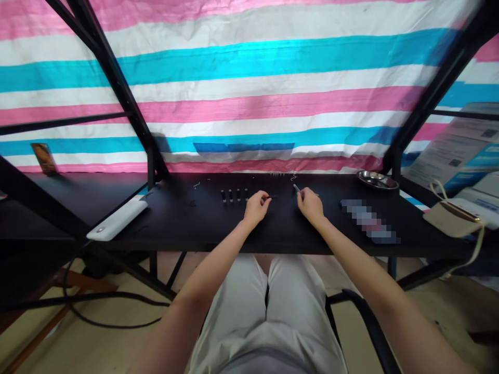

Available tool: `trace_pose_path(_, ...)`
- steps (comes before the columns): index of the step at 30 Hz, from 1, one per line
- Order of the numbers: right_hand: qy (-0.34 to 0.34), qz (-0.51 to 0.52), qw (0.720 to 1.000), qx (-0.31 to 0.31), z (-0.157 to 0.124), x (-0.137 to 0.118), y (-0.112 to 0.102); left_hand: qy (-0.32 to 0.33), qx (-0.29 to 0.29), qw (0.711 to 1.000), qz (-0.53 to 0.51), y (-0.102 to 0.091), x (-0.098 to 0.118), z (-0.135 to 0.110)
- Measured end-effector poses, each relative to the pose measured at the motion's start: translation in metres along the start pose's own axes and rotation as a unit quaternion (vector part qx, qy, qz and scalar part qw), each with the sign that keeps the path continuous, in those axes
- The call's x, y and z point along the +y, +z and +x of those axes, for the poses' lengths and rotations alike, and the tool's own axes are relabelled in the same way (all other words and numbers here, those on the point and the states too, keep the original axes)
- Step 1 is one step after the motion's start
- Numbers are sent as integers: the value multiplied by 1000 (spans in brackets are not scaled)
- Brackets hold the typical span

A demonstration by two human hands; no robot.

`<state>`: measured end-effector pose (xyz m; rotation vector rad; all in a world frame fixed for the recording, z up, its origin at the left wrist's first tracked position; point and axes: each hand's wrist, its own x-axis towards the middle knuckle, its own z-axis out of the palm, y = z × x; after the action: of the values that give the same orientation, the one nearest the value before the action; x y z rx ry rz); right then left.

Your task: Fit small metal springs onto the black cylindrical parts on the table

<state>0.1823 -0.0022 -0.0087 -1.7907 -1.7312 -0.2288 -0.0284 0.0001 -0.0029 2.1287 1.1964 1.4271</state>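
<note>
Tabletop point(187, 223), four cylinders point(231, 196), left fingers point(264, 194) pinching one piece point(272, 197) (dark), right fingers point(300, 197) one rod point(296, 188)

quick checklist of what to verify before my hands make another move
1. Right hand gripping the slim light object: ok
2. Left hand pinching a slim dark piece: ok, though its details are unclear
3. Small dark cylinders lined up with gaps between: ok
4. Those cylinders fastened down: cannot tell
5. Tabletop free of white scraps: not ok
6. Metal dish apart from both hands: ok
</note>
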Motion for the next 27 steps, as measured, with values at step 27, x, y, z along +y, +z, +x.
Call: trace_pose_path(27,-172,219,960,34,-27,-36,2,-102,84,979,-154,-7,-12,-5)
